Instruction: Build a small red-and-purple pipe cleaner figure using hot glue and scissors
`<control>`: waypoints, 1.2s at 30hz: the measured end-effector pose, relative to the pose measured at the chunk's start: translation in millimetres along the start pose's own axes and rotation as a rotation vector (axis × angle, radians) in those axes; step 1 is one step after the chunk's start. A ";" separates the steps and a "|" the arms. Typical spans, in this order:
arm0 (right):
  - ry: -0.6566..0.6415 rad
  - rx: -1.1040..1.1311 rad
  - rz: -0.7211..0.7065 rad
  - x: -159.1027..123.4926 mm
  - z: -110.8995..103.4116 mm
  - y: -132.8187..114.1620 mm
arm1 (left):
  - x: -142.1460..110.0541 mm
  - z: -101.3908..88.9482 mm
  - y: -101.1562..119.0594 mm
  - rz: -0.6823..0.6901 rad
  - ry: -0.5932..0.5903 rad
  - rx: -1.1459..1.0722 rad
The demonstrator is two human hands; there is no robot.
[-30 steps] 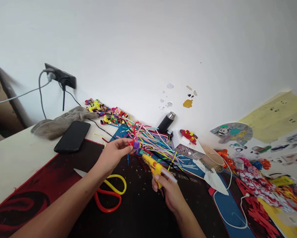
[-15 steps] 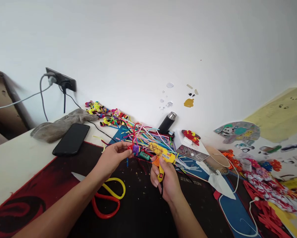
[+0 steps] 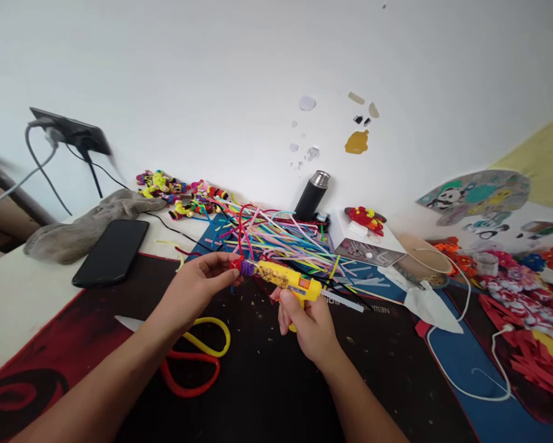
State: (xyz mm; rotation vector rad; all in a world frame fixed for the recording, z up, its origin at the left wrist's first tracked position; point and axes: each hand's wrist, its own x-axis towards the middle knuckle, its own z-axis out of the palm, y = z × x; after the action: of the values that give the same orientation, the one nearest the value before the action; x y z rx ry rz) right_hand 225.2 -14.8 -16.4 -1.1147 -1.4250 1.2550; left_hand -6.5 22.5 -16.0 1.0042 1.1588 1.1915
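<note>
Between thumb and fingers, my left hand pinches a small red and purple pipe-cleaner piece, with red stems standing up from it. My right hand is wrapped round the handle of a yellow hot glue gun. The gun's nozzle points left and meets or nearly touches the purple part; I cannot tell whether they make contact. A clear glue stick sticks out of the gun's back. Below my left forearm lie scissors with one yellow and one red handle loop.
Loose pipe cleaners are heaped behind my hands, with a black flask beyond. A phone lies at left. Finished pipe-cleaner figures sit by the wall. At right are a white box and a white cable.
The glue gun has swung level and moved left, bringing its nozzle up to the purple part. My left hand keeps its pinch. The view has shifted.
</note>
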 end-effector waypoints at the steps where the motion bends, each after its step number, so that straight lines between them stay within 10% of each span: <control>1: 0.003 -0.033 -0.005 -0.1 -1.6 -0.3 | -1.1 0.6 3.1 -0.010 0.005 -0.002; 36: 0.041 -0.392 -0.034 -4.8 -1.5 -1.6 | -13.8 8.2 18.5 0.039 0.008 0.111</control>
State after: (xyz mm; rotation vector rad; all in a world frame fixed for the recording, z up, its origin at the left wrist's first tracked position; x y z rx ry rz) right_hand 227.5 -19.4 -15.0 -1.3585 -1.6961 0.9441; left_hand -1.2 11.2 5.1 1.1114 1.2276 1.1735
